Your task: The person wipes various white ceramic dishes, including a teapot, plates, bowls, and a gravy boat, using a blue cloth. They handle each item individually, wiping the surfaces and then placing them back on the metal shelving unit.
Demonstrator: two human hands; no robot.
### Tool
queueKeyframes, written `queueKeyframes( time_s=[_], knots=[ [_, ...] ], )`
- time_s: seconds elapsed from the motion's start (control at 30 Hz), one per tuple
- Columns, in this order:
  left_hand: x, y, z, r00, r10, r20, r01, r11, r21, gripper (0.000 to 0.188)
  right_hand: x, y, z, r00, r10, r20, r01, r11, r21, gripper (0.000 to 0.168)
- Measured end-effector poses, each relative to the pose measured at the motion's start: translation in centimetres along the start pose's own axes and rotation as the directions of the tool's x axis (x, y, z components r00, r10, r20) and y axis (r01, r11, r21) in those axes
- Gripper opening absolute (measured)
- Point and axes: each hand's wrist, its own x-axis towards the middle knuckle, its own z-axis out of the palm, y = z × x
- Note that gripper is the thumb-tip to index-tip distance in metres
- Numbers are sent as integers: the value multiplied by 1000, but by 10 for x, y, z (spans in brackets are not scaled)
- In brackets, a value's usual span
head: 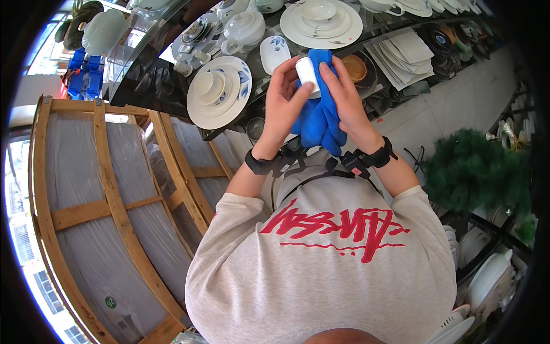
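Note:
A small white ceramic cup is gripped in my left hand, thumb across its side. My right hand pinches a blue cloth against the cup's right side. The rest of the cloth hangs bunched below both hands. Just beyond my left hand lies a white rectangular dish with blue leaf decoration. Stacked white plates with blue leaves carry small bowls at the shelf's near left corner.
The dark glass shelf also bears a white teapot and a large plate stack. Square white plates sit on the lower level. Wooden crates stand at left; green artificial foliage is at right.

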Motion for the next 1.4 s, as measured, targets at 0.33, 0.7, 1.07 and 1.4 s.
queueKeyframes(
  time_s=[0.33, 0.7, 1.07, 1.4],
  knots=[
    [0, 6, -11, 999, -31, 23, 27, 989, 143, 46, -6, -12, 2, 985, 172, 19, -173, 983, 67, 46],
    [-6, -3, -9, 996, 90, 28, -94, 916, 391, 38, -8, -10, 3, 979, 198, -54, -190, 975, 114, 46],
    [-15, -1, -9, 943, 280, 181, -325, 649, 688, 74, -2, 10, -13, 988, 149, 34, -149, 989, 3, 34],
    [-20, -3, -17, 986, 112, 123, -161, 825, 541, 69, -1, 28, -23, 999, 26, 35, -15, 959, -283, 28]
  ],
)
